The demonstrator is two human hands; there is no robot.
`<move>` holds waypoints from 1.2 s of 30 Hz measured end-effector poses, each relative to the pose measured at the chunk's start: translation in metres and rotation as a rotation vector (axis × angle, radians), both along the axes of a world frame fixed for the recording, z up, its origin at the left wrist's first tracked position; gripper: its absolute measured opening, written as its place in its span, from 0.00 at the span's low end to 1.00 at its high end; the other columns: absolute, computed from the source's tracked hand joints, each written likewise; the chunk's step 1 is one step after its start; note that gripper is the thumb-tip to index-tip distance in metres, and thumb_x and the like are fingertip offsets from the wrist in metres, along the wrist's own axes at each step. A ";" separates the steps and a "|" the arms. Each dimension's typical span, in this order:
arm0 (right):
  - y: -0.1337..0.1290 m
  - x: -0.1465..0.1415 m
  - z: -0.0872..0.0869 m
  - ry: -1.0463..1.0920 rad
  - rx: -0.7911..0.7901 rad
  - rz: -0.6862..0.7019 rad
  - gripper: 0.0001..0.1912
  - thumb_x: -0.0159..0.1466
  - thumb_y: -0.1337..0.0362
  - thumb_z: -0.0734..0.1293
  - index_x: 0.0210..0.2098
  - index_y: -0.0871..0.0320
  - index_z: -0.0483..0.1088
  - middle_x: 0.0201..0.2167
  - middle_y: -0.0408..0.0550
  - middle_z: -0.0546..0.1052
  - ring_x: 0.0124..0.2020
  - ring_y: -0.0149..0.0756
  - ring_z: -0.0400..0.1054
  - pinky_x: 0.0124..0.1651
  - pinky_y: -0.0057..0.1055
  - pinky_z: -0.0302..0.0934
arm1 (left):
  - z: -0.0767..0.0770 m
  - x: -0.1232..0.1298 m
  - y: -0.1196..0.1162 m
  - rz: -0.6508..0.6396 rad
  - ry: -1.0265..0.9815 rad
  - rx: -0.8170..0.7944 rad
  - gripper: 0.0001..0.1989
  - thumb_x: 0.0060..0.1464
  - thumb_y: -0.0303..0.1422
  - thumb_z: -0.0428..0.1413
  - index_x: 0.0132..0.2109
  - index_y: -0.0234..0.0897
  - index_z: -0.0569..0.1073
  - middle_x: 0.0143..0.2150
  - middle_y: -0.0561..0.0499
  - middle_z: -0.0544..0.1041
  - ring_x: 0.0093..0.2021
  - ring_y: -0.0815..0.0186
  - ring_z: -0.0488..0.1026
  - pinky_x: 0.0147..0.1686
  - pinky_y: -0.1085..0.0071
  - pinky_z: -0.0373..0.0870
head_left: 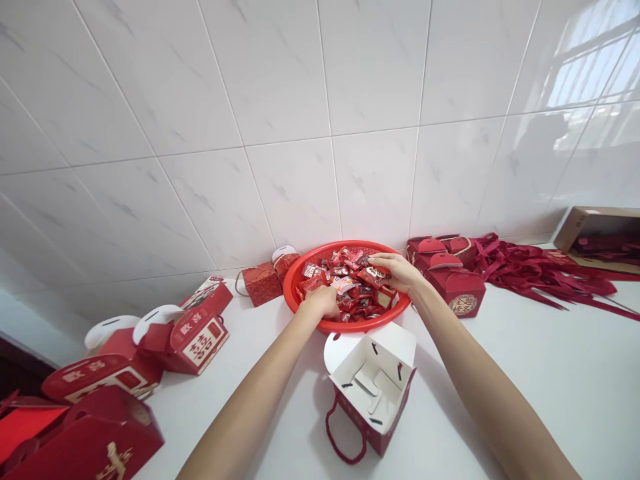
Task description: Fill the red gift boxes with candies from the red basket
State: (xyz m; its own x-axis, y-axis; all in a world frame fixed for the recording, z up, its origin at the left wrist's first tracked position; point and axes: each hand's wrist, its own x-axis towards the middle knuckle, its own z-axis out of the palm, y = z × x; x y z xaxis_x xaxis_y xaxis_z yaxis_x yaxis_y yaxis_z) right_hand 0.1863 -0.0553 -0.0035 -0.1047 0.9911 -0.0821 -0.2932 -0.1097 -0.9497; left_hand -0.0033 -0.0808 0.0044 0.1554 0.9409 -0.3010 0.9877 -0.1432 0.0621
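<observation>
A red plastic basket (350, 327) with perforated sides stands against the wall, heaped with small wrapped candies (345, 285), mostly red. My left hand (324, 301) reaches into its near left side, fingers curled down among the wrappers, so what they hold is hidden. Over the right side is my right hand (397, 269), its fingers around a red candy packet (375, 275). Between my forearms, in front of the basket, an open gift box (373, 393) shows a white inside with no candies in it. A dark red cord handle (345, 460) hangs from its near left side.
Several red gift boxes (195, 343) line the left side. Small red boxes with rope handles (263, 285) stand left of the basket. More red boxes (457, 287) stand right of it, beside a heap of dark red ribbons (530, 270) and a cardboard box (580, 227). White tiles back the table.
</observation>
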 end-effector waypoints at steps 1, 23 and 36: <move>0.000 0.000 0.001 -0.005 -0.002 -0.009 0.05 0.56 0.74 0.73 0.27 0.59 0.76 0.26 0.43 0.77 0.23 0.29 0.68 0.20 0.23 0.65 | 0.001 0.001 -0.002 -0.009 0.029 0.018 0.14 0.40 0.30 0.63 0.38 0.36 0.79 0.46 0.37 0.81 0.47 0.47 0.78 0.49 0.60 0.71; -0.002 -0.003 0.003 0.005 0.019 -0.084 0.06 0.57 0.76 0.70 0.28 0.60 0.76 0.25 0.42 0.77 0.20 0.27 0.65 0.16 0.23 0.62 | -0.015 -0.007 0.014 0.014 -0.178 0.004 0.10 0.37 0.25 0.59 0.31 0.38 0.79 0.36 0.48 0.83 0.36 0.59 0.79 0.28 0.73 0.68; 0.002 -0.001 -0.003 0.027 0.041 -0.045 0.05 0.55 0.75 0.73 0.29 0.61 0.77 0.25 0.43 0.78 0.20 0.26 0.66 0.18 0.21 0.63 | -0.020 -0.010 0.015 0.055 -0.300 -0.026 0.09 0.28 0.21 0.59 0.22 0.39 0.75 0.25 0.50 0.80 0.27 0.59 0.77 0.25 0.72 0.66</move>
